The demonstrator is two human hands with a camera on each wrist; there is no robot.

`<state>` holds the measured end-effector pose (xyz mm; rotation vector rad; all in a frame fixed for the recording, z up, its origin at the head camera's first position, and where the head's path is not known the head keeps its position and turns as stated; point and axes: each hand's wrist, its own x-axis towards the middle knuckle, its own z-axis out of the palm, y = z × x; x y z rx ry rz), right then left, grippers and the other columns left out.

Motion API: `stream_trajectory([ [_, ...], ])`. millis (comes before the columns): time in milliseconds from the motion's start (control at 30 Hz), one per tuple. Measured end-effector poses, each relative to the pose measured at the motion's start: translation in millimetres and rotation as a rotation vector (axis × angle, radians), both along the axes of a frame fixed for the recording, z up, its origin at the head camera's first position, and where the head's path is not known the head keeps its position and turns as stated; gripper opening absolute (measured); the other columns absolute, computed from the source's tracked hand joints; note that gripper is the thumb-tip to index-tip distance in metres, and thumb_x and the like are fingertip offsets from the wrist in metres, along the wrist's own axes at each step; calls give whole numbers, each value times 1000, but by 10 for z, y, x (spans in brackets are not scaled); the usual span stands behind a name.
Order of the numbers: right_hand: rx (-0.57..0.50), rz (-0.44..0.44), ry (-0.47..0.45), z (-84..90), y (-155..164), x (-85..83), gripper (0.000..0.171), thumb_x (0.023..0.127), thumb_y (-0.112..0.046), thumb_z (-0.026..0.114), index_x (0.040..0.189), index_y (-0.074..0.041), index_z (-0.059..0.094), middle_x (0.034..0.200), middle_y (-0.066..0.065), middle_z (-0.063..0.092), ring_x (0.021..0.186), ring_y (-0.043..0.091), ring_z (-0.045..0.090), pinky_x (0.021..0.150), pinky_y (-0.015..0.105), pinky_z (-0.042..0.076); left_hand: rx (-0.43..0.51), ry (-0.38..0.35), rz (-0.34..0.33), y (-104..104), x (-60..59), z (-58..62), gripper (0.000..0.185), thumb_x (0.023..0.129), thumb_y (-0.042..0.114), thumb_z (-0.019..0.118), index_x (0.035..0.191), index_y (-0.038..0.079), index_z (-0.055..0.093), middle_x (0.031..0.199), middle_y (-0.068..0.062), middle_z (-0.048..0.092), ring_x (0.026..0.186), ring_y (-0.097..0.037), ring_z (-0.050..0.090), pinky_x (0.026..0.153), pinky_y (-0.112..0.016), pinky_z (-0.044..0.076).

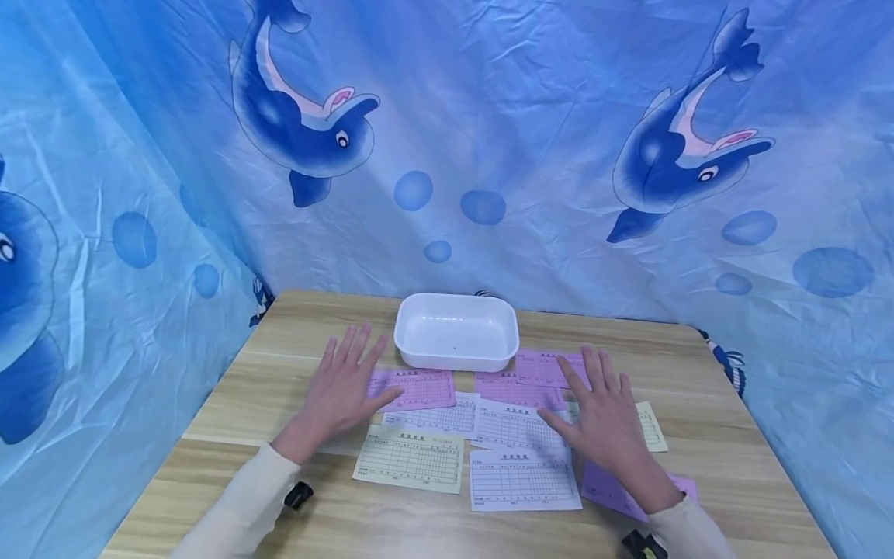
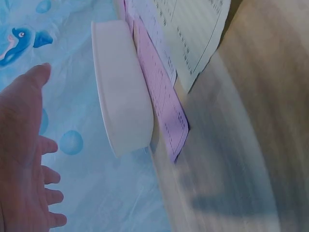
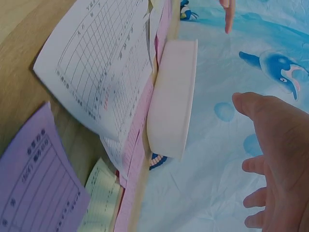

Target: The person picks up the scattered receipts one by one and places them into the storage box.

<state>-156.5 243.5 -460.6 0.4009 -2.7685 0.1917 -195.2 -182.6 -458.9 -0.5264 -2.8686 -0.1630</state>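
On the wooden table (image 1: 279, 373), both hands hover flat with fingers spread over scattered paper forms. The left hand (image 1: 344, 388) lies over the left edge of a pink form (image 1: 419, 387); the right hand (image 1: 606, 415) covers the right end of a white form (image 1: 517, 425). Beyond them, at the far middle, sits a white plastic tray (image 1: 456, 331), just touching the pink slips.

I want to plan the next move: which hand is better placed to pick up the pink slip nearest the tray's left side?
Left. The left hand already lies at that pink slip; the right hand is farther.
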Motion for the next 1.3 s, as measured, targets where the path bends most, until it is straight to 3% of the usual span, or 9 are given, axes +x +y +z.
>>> stream_trajectory([
  [167, -17, 3, 7, 44, 95, 17, 89, 89, -68, 63, 157, -15, 42, 166, 26, 21, 151, 51, 18, 112, 78, 25, 95, -28, 2, -18, -111, 48, 95, 95, 72, 50, 163, 10, 25, 170, -19, 9, 157, -40, 8, 127, -61, 9],
  [333, -23, 6, 54, 62, 218, 25, 86, 89, -61, 67, 155, -12, 43, 161, 30, 28, 148, 54, 24, 112, 75, 31, 213, -31, -19, -28, -262, 23, 91, 97, 68, 51, 161, 7, 28, 169, -21, 15, 155, -41, 15, 127, -58, 15],
  [567, -72, 9, 78, 41, 450, 12, 83, 89, -55, 71, 153, -9, 46, 156, 33, 36, 145, 54, 30, 114, 69, 33, 406, -71, -7, -37, -508, -99, 85, 96, 55, 65, 159, 9, 34, 167, -20, 24, 152, -43, 24, 123, -64, 22],
  [833, -181, 16, 126, 17, 688, -27, 75, 87, -41, 77, 149, -6, 50, 150, 31, 45, 135, 53, 42, 100, 73, 44, 667, -172, -32, 14, -721, -263, 86, 91, 59, 70, 157, 13, 40, 166, -13, 29, 152, -39, 28, 120, -68, 24],
  [1100, -278, 35, 220, -62, 890, -248, 68, 85, -31, 80, 140, 1, 57, 138, 30, 57, 124, 53, 53, 98, 68, 46, 833, -255, -35, 89, -856, -421, 88, 88, 51, 78, 157, 12, 41, 165, -12, 33, 151, -37, 30, 120, -59, 34],
  [1300, -305, 9, 150, -72, 976, -433, 66, 89, -33, 78, 141, 1, 57, 139, 30, 57, 125, 52, 53, 97, 68, 48, 872, -281, -36, 107, -895, -486, 94, 83, 56, 79, 154, 7, 43, 165, -15, 31, 151, -37, 30, 121, -54, 34],
])
